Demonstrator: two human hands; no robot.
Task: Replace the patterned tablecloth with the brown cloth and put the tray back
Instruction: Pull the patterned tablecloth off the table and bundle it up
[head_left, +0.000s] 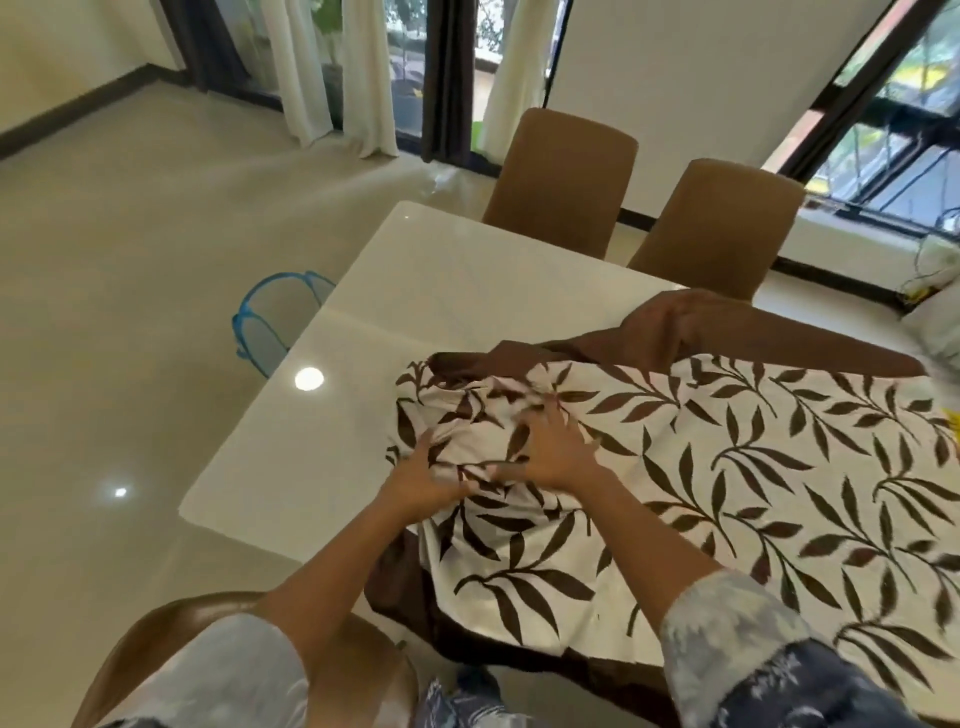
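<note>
At centre frame the left hand (421, 480) gripped a bunch of the patterned cloth (727, 467), which covered the counter's (415, 291) lower right, over the brown cloth (675, 332). The right hand (556, 457) lay on the bunch, too blurred to tell grip from press. Best to gather only the top layer.

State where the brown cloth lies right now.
In the head view, the brown cloth lies right of centre on the table, under the patterned tablecloth, showing past its far edge.
</note>
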